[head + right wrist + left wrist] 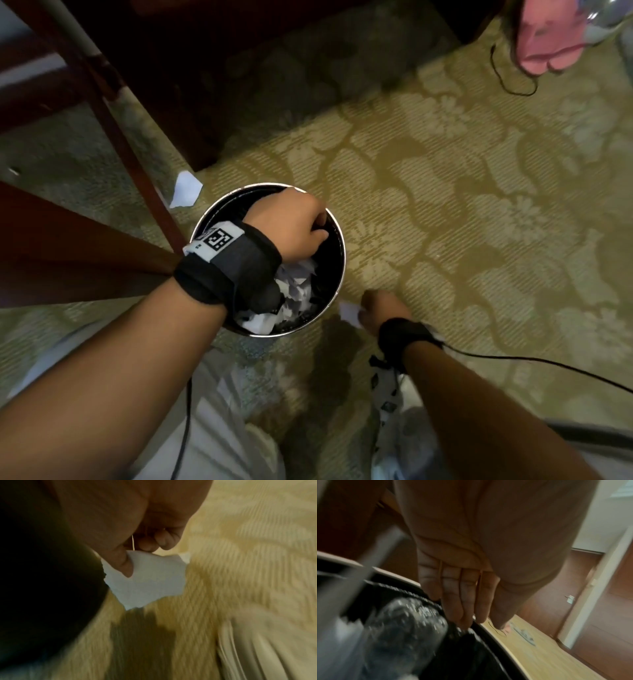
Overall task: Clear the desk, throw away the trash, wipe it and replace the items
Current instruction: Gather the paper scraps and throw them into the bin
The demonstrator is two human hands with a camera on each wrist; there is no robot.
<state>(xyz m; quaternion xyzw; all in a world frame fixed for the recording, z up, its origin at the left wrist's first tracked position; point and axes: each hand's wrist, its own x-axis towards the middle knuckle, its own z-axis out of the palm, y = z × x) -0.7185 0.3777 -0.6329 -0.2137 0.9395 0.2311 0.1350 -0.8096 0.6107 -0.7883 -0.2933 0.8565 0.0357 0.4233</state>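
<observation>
A round metal trash bin point(343, 246) with a black liner stands on the carpet, and crumpled white paper point(296, 291) lies inside it. My left hand point(301, 222) reaches over the bin and grips its far rim point(505, 649), fingers inside on the liner and thumb outside. My right hand point(376, 308) is low beside the bin's near right side, pinching a torn white paper scrap point(349, 313) between thumb and fingers. In the right wrist view the scrap point(150, 580) hangs just above the carpet from my right hand point(137, 558).
Another white paper scrap point(185, 193) lies on the carpet left of the bin, by a dark wooden desk leg point(130, 137). A pink cloth point(548, 44) hangs at the top right. A black cable point(513, 359) runs from my right wrist. My knees are at the bottom.
</observation>
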